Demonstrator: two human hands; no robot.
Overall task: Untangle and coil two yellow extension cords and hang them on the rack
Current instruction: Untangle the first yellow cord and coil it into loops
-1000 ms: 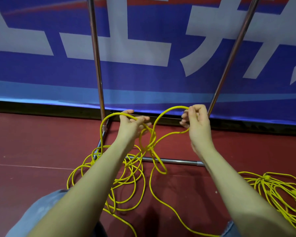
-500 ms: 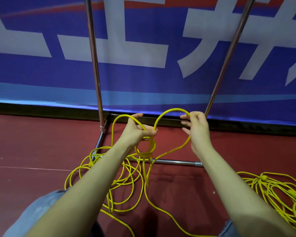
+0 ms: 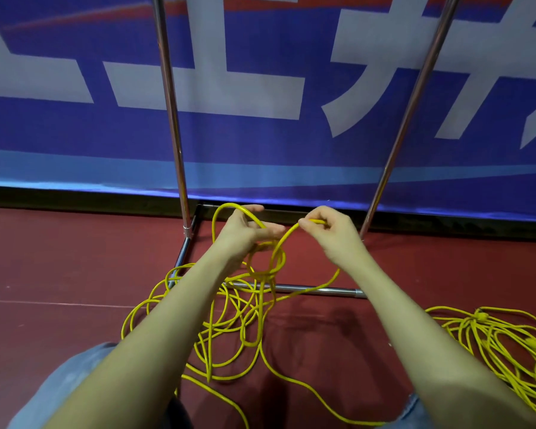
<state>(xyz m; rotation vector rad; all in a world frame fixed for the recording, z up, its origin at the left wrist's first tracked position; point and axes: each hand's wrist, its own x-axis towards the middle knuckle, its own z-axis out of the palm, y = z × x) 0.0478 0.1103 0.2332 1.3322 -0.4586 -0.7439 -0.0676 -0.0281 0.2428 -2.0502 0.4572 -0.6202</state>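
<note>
Fingers of both hands, left hand [image 3: 245, 232] and right hand [image 3: 333, 235], pinch one cord [image 3: 262, 274] above the floor [image 3: 59, 258], holding its knot slack for loosening; second cord [image 3: 489, 335] waits beside the rack [image 3: 171, 119].

Your left hand [image 3: 245, 230] and right hand [image 3: 334, 233] are hanging side by side above the floor [image 3: 59, 258], both holding the cord [image 3: 262, 286]. Its loops are lying under your left arm, over the rack's [image 3: 319, 290] bottom bar. The second cord [image 3: 502, 342] is lying on the floor at your right. The rack is standing in front of the banner [image 3: 260, 144].
</note>
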